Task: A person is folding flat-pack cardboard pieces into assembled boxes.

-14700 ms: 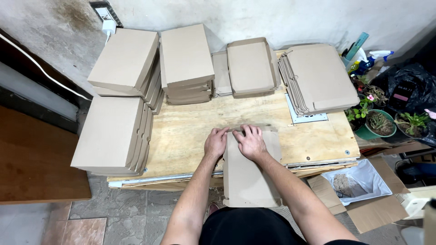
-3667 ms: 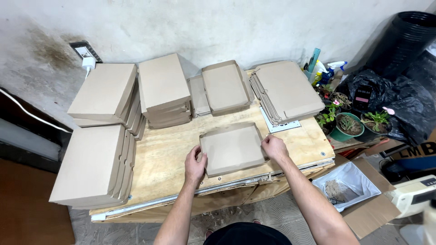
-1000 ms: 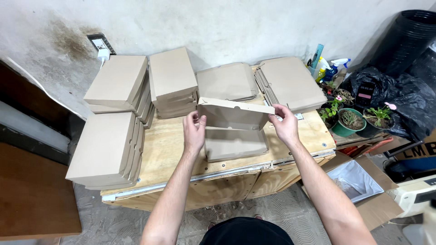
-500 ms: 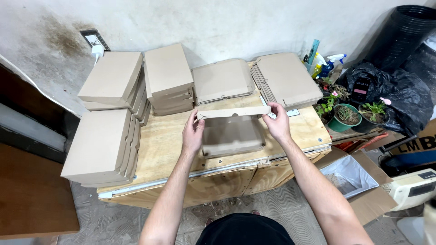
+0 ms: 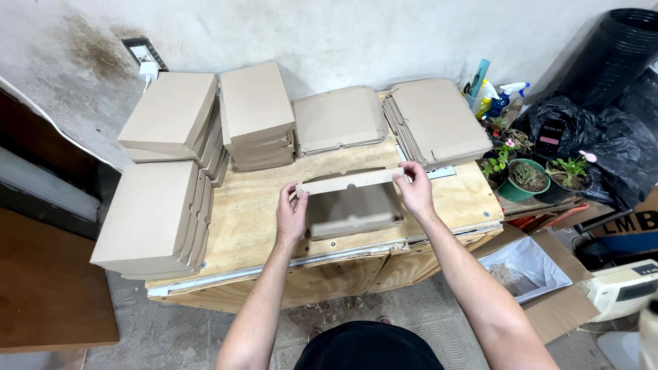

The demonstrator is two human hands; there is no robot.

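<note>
1. Nearest, off the counter's right near corner, an open carton [image 5: 524, 270] on the floor holds a white liner with some grey scrap in it.
2. On the wooden counter [image 5: 240, 219] the cardboard box [image 5: 351, 205] sits at the middle. Its lid flap, upright 1.0 s ago, has now come down almost level over the tray, so the box is close to shut; nothing shows inside it.
3. The left hand [image 5: 291, 214] grips the flap's left end, fingers curled round the edge. The right hand [image 5: 415, 188] pinches the flap's right end between thumb and fingers.
4. To the left, 2 stacks of closed boxes [image 5: 161, 205] stand at the counter's edge.
5. Farther back, 1 more stack of closed boxes [image 5: 257, 113], a single closed box [image 5: 339, 120] that stood open 3.7 s ago, and a leaning pile of flat blanks [image 5: 435, 120].
6. Right of the counter, potted plants [image 5: 531, 175] and spray bottles [image 5: 497, 99].
</note>
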